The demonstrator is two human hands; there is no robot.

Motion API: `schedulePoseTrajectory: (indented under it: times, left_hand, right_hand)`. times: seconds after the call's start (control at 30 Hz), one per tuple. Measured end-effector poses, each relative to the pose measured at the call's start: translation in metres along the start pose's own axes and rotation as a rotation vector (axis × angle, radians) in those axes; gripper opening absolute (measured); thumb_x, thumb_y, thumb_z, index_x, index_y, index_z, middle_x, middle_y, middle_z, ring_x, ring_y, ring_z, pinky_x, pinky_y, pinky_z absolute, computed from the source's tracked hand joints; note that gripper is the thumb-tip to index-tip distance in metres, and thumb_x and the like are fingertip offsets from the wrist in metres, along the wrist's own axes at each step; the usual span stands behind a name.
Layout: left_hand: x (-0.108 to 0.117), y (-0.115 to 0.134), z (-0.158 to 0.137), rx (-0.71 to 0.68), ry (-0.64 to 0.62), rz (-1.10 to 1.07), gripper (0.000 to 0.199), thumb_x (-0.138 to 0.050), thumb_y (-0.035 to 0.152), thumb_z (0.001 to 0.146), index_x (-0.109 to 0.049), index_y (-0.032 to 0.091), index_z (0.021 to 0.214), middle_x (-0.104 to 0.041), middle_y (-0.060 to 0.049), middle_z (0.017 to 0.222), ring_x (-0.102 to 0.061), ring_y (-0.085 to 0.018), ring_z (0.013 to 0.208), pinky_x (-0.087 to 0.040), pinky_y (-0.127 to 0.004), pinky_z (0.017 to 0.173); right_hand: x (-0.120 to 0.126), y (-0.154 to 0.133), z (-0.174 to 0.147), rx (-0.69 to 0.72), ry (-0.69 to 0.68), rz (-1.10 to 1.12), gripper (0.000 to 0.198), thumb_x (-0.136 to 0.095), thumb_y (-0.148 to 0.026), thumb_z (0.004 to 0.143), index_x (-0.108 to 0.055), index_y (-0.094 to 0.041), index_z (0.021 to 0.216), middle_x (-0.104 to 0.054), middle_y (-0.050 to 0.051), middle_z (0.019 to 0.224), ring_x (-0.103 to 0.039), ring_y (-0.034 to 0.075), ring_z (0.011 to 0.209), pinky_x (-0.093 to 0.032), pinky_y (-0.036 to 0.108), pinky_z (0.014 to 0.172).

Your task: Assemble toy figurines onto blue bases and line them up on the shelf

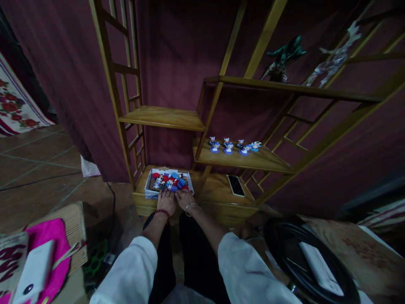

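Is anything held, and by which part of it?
The left hand and right hand are at the near edge of the box; whether either holds anything cannot be told.

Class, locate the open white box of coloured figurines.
In the head view, the box stands left of centre on the brown wooden bottom shelf, left of the black-screened phone, its near edge by the left hand and right hand.

Fingertips of the left hand [166, 202] and right hand [186, 199] are not distinguishable at the near wall of the box [151, 194]; grip cannot be determined. Toys [171, 182] inside overlap, too small to identify singly. Faces of the shelf figures [228, 148] are too small to read. The top edge cuts off the shelf unit [109, 63]; the left edge, the floral cloth [14, 107]; the bottom edge, both sleeves [134, 266].
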State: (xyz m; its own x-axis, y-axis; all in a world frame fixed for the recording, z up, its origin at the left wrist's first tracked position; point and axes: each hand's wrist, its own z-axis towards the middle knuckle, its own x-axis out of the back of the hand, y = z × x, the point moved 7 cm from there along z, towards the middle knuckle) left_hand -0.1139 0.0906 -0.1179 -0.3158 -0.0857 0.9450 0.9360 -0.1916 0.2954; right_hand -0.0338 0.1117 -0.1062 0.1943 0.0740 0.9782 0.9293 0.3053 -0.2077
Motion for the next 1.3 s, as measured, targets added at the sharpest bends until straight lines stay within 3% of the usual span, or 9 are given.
schedulePoseTrajectory:
  times: [0.23,0.43,0.67,0.93,1.3]
  left_hand:
    - [0.000,-0.002,0.002,-0.038,0.128,0.046,0.034,-0.035,0.016,0.078,-0.052,0.015,0.107,-0.056,-0.009,0.107,-0.042,-0.022,0.106,-0.015,-0.042,0.100]
    - [-0.002,-0.004,0.008,-0.054,0.094,0.092,0.032,-0.033,0.012,0.079,-0.054,0.014,0.103,-0.056,-0.009,0.098,-0.045,-0.020,0.098,-0.021,-0.039,0.097]
    - [-0.002,0.000,0.008,-0.055,0.101,0.101,0.035,-0.039,0.016,0.074,-0.049,0.013,0.108,-0.052,-0.010,0.101,-0.041,-0.022,0.101,-0.014,-0.043,0.101]
    - [-0.007,-0.001,0.010,-0.061,0.050,0.065,0.048,-0.042,0.015,0.069,-0.042,0.014,0.117,-0.047,-0.011,0.111,-0.035,-0.024,0.111,-0.009,-0.045,0.102]
    - [-0.003,0.003,0.007,-0.064,0.120,0.063,0.042,-0.042,0.017,0.070,-0.047,0.012,0.111,-0.050,-0.012,0.108,-0.039,-0.024,0.107,-0.009,-0.044,0.103]
  right_hand:
    - [-0.010,0.008,0.018,-0.077,-0.156,-0.015,0.041,-0.018,-0.036,0.088,-0.055,-0.023,0.103,-0.060,0.005,0.102,-0.053,0.017,0.094,-0.036,0.031,0.082]
    - [-0.022,0.019,0.039,-0.152,-0.238,0.069,0.039,-0.021,-0.038,0.086,-0.048,-0.028,0.113,-0.054,0.002,0.115,-0.050,0.017,0.103,-0.034,0.033,0.087]
    - [-0.036,0.028,0.059,-0.125,-0.270,0.104,0.038,-0.027,-0.036,0.084,-0.048,-0.025,0.115,-0.046,0.003,0.125,-0.042,0.016,0.113,-0.032,0.031,0.091]
    - [-0.044,0.030,0.065,-0.096,-0.269,0.116,0.039,-0.026,-0.031,0.084,-0.048,-0.025,0.116,-0.048,0.003,0.123,-0.043,0.016,0.112,-0.032,0.031,0.092]
    - [-0.044,0.029,0.063,-0.072,-0.239,0.094,0.032,-0.033,-0.025,0.081,-0.062,-0.028,0.094,-0.056,0.000,0.107,-0.051,0.015,0.099,-0.038,0.029,0.085]
